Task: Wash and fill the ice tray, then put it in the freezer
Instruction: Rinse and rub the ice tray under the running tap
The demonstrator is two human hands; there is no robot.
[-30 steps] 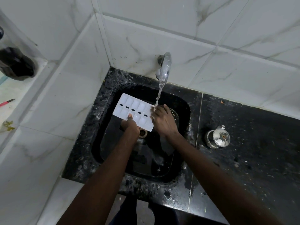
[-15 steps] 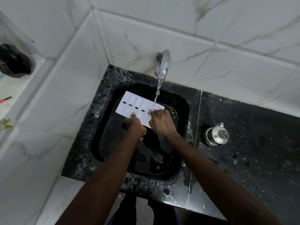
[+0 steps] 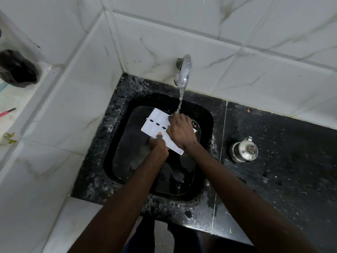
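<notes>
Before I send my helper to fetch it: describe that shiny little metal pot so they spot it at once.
Start at the black stone sink under the running wall tap. On the dark counter to its right stands the small shiny steel pot, round, lidded, with a small knob on top. It is the only metal vessel there.

The tap (image 3: 184,73) hangs just beyond the right hand (image 3: 179,131), its stream landing at the fingertips, so the way up and forward is blocked. Sink (image 3: 116,136) walls close in left of the left hand (image 3: 159,146). Right of the right hand, past the rim, a steel pot (image 3: 244,150) stands on the counter (image 3: 291,161).
</notes>
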